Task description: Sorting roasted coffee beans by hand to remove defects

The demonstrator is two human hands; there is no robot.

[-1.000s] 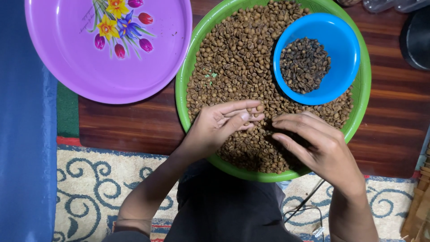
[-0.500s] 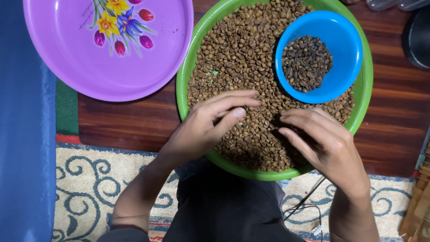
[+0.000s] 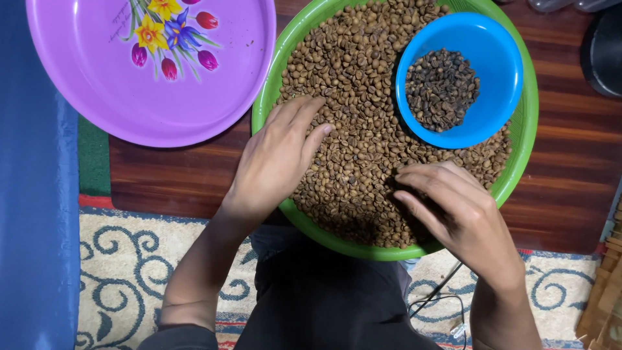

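A green round basin [image 3: 526, 133] holds a thick layer of light brown coffee beans [image 3: 353, 71]. Inside it at the upper right sits a blue bowl [image 3: 495, 113] with darker beans [image 3: 441, 89]. My left hand [image 3: 278, 155] lies palm down on the beans at the basin's left side, fingers stretched out flat. My right hand [image 3: 457, 210] rests over the beans at the basin's lower right, fingers curled with the tips touching the beans; whether a bean is pinched between them is hidden.
A purple round tray [image 3: 129, 91] with a flower print lies at the upper left on a dark wooden board [image 3: 175, 178]. A patterned rug [image 3: 123, 259], a blue cloth [image 3: 35, 214] at left and a thin cable [image 3: 447, 301] lie nearby.
My left hand has turned from palm up to palm down and moved up and left across the beans. My right hand has barely shifted.
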